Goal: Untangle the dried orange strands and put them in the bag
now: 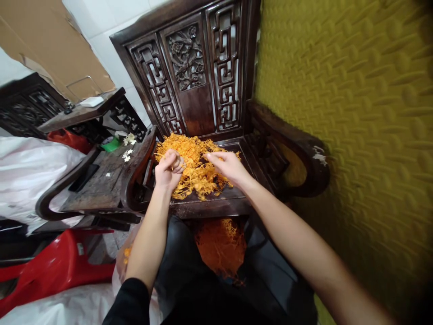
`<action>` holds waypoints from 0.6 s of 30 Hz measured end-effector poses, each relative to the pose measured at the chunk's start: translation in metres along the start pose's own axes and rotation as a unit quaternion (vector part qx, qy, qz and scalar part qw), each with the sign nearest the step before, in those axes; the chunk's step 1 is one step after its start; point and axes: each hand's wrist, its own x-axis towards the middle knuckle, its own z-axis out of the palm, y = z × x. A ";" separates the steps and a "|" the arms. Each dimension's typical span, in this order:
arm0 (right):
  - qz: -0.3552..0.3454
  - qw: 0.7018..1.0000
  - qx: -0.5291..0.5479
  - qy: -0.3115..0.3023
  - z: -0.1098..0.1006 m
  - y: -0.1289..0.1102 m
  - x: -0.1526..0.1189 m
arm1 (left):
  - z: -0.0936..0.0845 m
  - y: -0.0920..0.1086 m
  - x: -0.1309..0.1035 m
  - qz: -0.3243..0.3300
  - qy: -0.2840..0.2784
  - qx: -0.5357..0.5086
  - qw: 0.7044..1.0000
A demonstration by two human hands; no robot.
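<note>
A heap of orange, finely branched sprigs (198, 178), plastic-looking, lies on the seat of a dark carved wooden chair (216, 208). My left hand (169, 170) is closed in a loose fist over the heap's left side; what its fingers hold, if anything, does not show clearly. To the right, my right hand (230, 166) has thumb and fingers pressed together in a pinch just above the sprigs. Whatever sits in that pinch is too small to make out. A short gap separates the two hands.
Below the seat, between my knees, an orange bag (221, 246) holds more orange sprigs. A side table (104, 180) at left carries a green tape roll (111, 143) and pale flower pieces (129, 139). A red plastic stool (57, 266) and white sacks (30, 167) stand left; yellow quilted padding (345, 90) rises right.
</note>
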 end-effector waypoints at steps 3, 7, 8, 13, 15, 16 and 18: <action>-0.017 0.995 -0.063 -0.070 0.023 0.005 -0.009 | 0.009 -0.006 -0.002 -0.011 -0.010 0.008 1.000; -0.086 0.994 -0.073 0.004 0.045 0.010 -0.006 | 0.022 -0.013 -0.001 -0.046 -0.021 -0.003 0.999; -0.094 0.992 -0.056 0.059 0.044 0.010 -0.001 | 0.024 -0.013 -0.001 -0.055 -0.021 -0.010 0.998; 0.010 0.961 0.096 0.260 0.006 0.008 0.029 | 0.023 0.000 -0.004 -0.035 0.031 -0.067 0.997; 0.035 0.971 0.094 0.216 -0.006 0.007 0.029 | 0.018 0.004 -0.005 -0.035 0.037 -0.086 0.995; 0.032 0.980 0.086 0.175 -0.007 0.007 0.025 | 0.017 0.004 -0.005 -0.043 0.033 -0.091 0.994; 0.014 0.995 0.067 0.078 0.000 0.008 0.012 | 0.017 0.003 -0.005 -0.060 0.024 -0.095 0.993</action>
